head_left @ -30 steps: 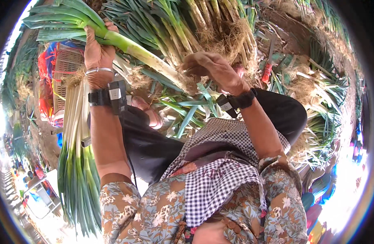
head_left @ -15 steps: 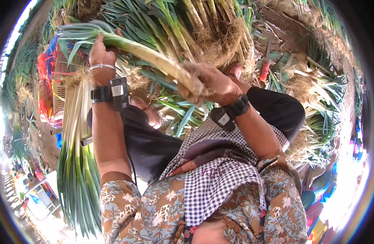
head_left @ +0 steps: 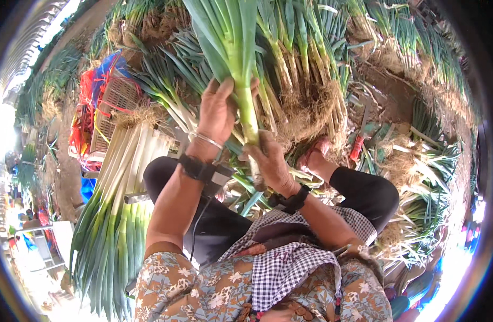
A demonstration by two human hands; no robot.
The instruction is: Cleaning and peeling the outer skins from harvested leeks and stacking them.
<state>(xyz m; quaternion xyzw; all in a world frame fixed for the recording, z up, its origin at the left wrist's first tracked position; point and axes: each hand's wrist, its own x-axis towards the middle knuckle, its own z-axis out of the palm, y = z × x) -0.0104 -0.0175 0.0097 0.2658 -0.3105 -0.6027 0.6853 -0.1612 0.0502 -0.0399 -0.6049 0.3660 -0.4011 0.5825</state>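
Slanting earlier, the leek point(head_left: 248, 115) now stands nearly upright before the person. The left hand point(head_left: 216, 119) clamps its fingers below the leaves point(head_left: 227, 32), the right hand point(head_left: 274, 165) lower down. The top edge cuts the leaves off; the leek hides some fingers.

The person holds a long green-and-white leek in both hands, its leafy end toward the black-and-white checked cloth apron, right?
No: the head view shows the leek, held in the left hand and right hand, with its pale root end toward the apron, leaves away.

no legible txt, no readable labels, brands, nos., or signs
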